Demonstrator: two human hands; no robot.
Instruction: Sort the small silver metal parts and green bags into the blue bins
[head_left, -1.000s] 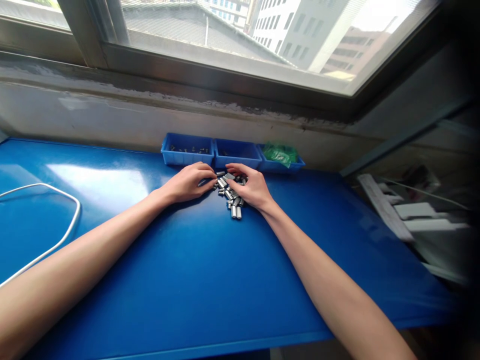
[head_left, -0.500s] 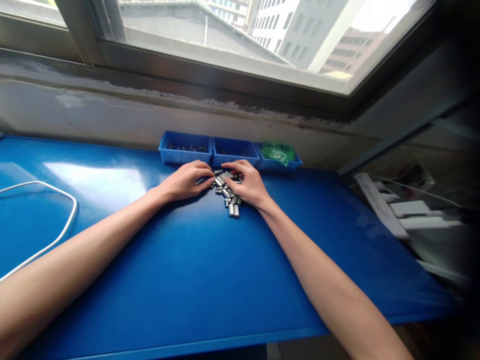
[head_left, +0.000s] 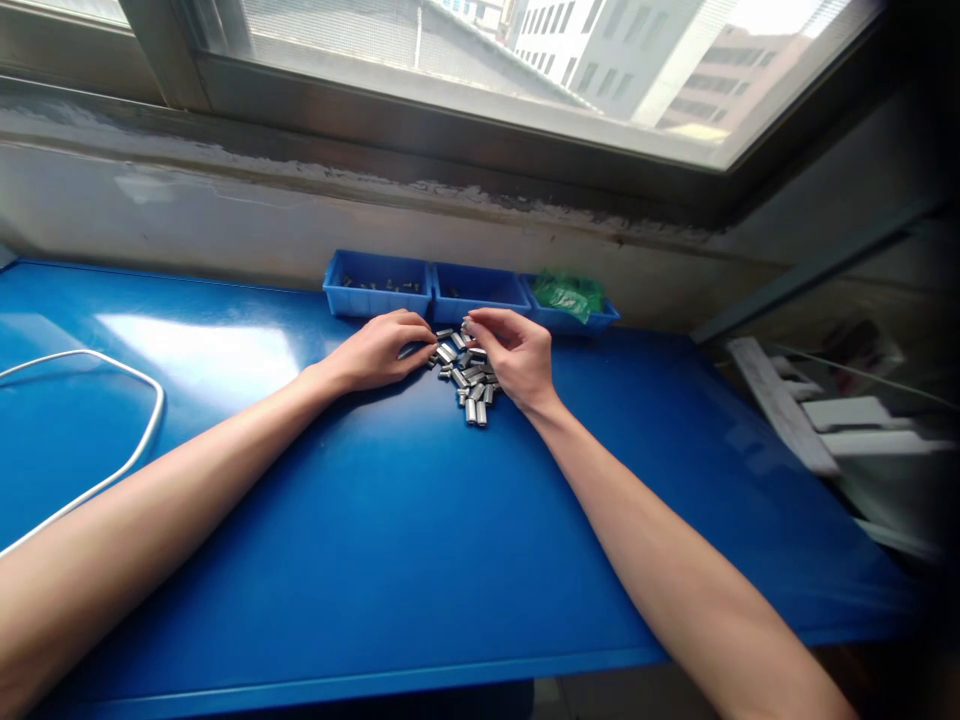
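Observation:
A loose pile of small silvery metal cylinders [head_left: 469,376] lies on the blue table, in front of the bins. My right hand [head_left: 519,352] is over the pile's right side, its thumb and forefinger pinched on a small metal piece [head_left: 466,326]. The exact shape of this piece is too small to make out. At the pile's left edge rests my left hand [head_left: 384,350], fingers loosely bent and the thumb a little apart from them. I see nothing held in it, and its fingertips are close to the nearest cylinders.
Three joined blue bins stand along the wall: the left bin [head_left: 379,303] has several small metal parts, the middle bin [head_left: 480,312] a few, and the right one a green plastic bag [head_left: 568,292]. A white cable [head_left: 142,440] curves across the blue table [head_left: 405,560] at left.
My right hand has lifted slightly from the pile and shifted right, its thumb and forefinger now closed on a small metal piece. The left hand stays beside the pile. The view has shifted slightly.

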